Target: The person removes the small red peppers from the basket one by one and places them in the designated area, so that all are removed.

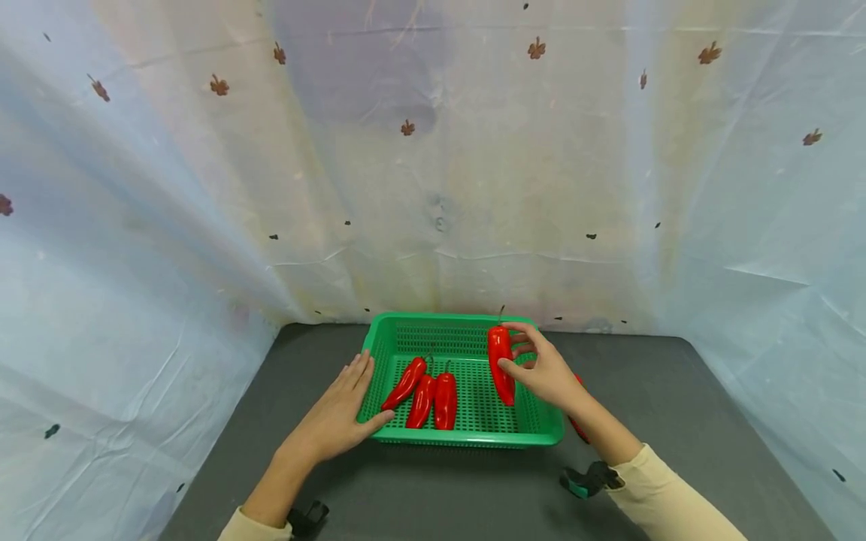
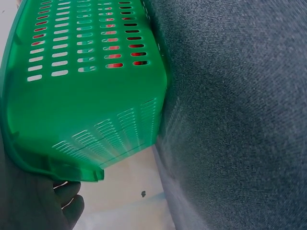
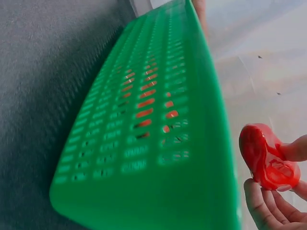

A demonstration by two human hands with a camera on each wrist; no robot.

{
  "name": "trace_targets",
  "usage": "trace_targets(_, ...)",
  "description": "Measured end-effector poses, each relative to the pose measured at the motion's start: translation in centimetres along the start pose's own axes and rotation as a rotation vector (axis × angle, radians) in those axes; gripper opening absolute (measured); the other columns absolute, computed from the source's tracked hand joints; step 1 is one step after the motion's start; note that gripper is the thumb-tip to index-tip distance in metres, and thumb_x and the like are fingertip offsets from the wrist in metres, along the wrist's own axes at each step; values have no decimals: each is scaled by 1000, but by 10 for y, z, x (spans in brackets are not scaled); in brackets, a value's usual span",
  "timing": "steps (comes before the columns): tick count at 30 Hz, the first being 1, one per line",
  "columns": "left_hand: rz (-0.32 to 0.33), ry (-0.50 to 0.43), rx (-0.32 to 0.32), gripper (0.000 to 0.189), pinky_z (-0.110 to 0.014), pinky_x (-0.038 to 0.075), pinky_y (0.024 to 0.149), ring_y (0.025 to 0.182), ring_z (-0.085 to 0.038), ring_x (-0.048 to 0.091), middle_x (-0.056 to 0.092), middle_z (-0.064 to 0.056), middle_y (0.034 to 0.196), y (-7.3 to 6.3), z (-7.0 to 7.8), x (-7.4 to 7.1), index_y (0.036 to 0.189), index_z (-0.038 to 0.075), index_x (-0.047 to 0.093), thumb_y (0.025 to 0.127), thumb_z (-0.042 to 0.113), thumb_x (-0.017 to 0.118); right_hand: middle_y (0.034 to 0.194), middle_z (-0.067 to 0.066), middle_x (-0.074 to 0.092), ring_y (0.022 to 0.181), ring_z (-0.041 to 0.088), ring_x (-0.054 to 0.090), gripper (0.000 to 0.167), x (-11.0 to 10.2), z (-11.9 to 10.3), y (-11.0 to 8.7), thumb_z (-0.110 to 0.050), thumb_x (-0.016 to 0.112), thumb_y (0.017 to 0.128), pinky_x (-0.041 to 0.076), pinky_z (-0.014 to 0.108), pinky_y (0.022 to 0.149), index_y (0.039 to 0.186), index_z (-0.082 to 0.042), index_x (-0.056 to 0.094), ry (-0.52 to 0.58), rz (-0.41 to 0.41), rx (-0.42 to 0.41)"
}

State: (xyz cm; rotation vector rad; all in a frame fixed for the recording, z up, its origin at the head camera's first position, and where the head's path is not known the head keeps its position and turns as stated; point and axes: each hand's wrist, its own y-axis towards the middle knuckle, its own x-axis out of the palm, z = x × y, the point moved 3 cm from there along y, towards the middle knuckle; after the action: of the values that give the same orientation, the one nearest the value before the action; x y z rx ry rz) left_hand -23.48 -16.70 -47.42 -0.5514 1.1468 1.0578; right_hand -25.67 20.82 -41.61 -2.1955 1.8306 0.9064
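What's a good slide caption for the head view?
Right hand holding a red pepper over a green basket with three other peppers inside, left hand at its left side.

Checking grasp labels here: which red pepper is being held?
The pepper pinched by the right hand over the green basket, toward its right end. Three other peppers lie inside; a fifth pepper shows partly outside.
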Motion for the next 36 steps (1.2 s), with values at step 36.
trace_targets(36, -12, 27, -3, 107, -55, 15, 134, 167, -33, 6, 4, -13, 181, 0, -2, 2, 171, 2, 15, 102, 75, 53, 134, 25, 63, 100, 13, 63, 64, -91, 56, -61, -10, 79, 100, 61, 20, 78, 156, -2, 48, -144, 111, 45)
